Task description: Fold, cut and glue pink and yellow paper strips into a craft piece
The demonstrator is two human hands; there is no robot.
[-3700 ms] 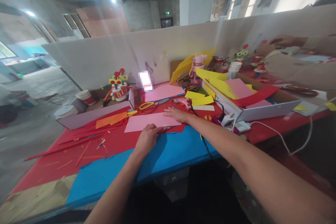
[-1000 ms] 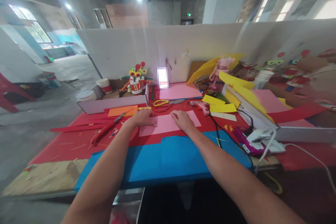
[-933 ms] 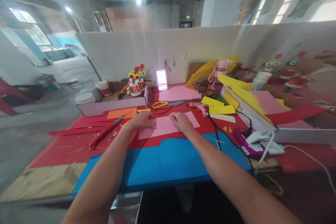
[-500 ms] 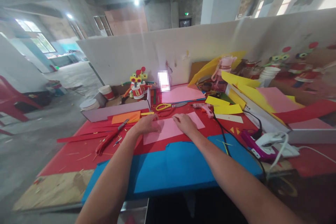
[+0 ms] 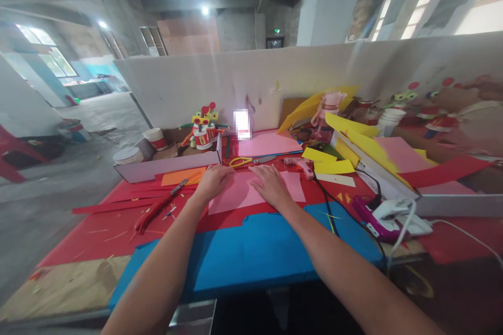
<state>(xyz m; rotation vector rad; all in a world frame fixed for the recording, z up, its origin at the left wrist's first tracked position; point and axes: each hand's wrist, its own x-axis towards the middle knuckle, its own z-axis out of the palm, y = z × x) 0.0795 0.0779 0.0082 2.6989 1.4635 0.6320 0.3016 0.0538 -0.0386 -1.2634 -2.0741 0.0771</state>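
A pink sheet of paper [image 5: 238, 194] lies on the red table covering in front of me. My left hand [image 5: 214, 182] rests over the sheet's upper left corner, fingers loosely bent towards the right. Across the sheet's middle, my right hand [image 5: 270, 184] lies flat with its fingers spread, the thumb apart. Behind the hands are yellow-handled scissors [image 5: 240, 162] and a pink glue gun [image 5: 302, 165]. Red-handled pliers [image 5: 157, 210] lie left of my left hand, close to an orange paper piece [image 5: 178, 176].
Blue sheeting [image 5: 275, 251] covers the table's front edge. A purple power strip [image 5: 371, 220] with cables sits at the right, near a white box [image 5: 451, 205] of coloured paper. Paper-cup figures [image 5: 203, 138] stand in a low box at the back left. A pale partition [image 5: 188, 78] rises behind.
My right hand has gone from bent fingers to spread fingers lying flat on the pink paper. My left hand's fingers have drawn closer together at the paper's upper left. The view has shifted slightly.
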